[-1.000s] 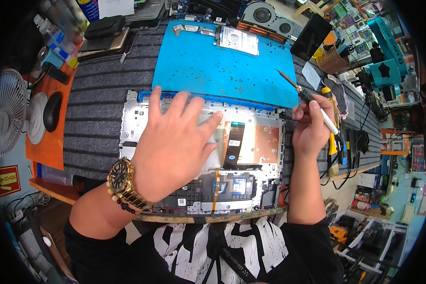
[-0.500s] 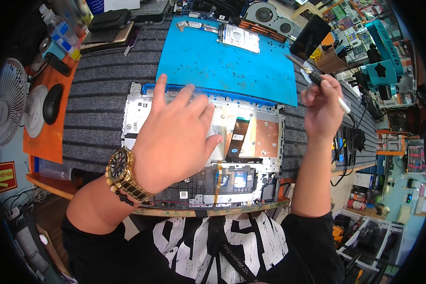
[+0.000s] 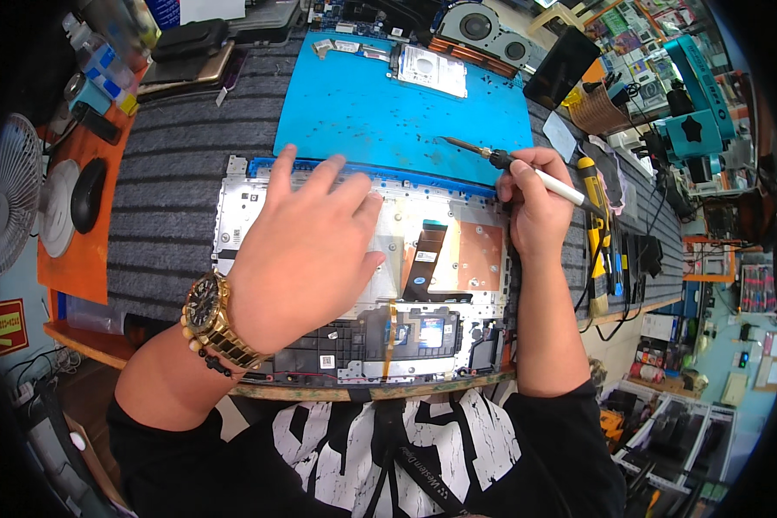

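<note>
My left hand (image 3: 311, 246) lies over the left part of a silver laptop palmrest chassis (image 3: 483, 211), its fingers spread near the chassis's far edge. A thin flat black ribbon cable (image 3: 426, 259) shows on the chassis to the right of my thumb. In my right hand (image 3: 540, 207) is a soldering iron (image 3: 554, 185) with a white handle. Its metal tip points left, over the near right part of a blue mat (image 3: 363, 108) dotted with small dark screws. My right hand is just beyond the chassis's far right corner.
On the mat's far side lies a hard drive (image 3: 430, 71); beyond it is a laptop fan assembly (image 3: 477, 30). A black phone-like slab (image 3: 563, 67) leans at the far right. Yellow-handled tools (image 3: 594, 207) lie right of my arm. A white fan (image 3: 10, 194) stands left.
My right hand has moved left with the soldering iron, bringing its tip over the blue mat. My left hand stays spread on the chassis. The whole view has shifted slightly.
</note>
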`<state>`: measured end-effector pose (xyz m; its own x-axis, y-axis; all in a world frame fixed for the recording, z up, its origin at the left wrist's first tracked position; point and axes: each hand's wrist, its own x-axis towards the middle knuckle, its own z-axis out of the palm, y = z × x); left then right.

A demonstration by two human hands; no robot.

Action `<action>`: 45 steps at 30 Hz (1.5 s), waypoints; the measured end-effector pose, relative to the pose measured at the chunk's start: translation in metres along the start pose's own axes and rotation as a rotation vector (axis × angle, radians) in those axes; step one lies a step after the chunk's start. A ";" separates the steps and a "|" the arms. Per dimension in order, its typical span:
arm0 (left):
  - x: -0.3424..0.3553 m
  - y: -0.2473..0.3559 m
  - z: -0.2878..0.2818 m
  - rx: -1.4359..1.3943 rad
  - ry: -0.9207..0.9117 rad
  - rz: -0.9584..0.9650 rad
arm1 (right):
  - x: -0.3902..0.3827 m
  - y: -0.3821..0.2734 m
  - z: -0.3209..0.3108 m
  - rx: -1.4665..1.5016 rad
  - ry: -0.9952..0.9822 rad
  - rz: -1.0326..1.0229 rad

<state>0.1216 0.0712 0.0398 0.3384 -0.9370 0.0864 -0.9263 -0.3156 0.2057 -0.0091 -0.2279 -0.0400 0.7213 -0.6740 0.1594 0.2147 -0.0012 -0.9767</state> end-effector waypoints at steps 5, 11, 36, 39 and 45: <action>0.001 -0.001 0.000 -0.001 -0.004 0.000 | -0.001 0.001 0.002 -0.154 -0.006 -0.011; 0.001 0.000 0.000 0.001 0.006 0.000 | -0.002 -0.001 0.004 -0.169 -0.030 -0.033; 0.000 0.001 0.001 -0.010 -0.015 -0.030 | -0.027 -0.014 0.006 -0.024 -0.221 0.014; 0.000 0.001 0.000 -0.009 -0.032 -0.038 | -0.028 -0.015 0.008 -0.033 -0.242 0.052; 0.000 0.003 -0.001 -0.001 -0.043 -0.045 | -0.028 -0.014 0.011 -0.069 -0.308 0.086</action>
<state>0.1194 0.0703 0.0411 0.3718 -0.9276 0.0353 -0.9103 -0.3569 0.2098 -0.0252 -0.2005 -0.0293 0.9023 -0.4189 0.1014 0.1067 -0.0110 -0.9942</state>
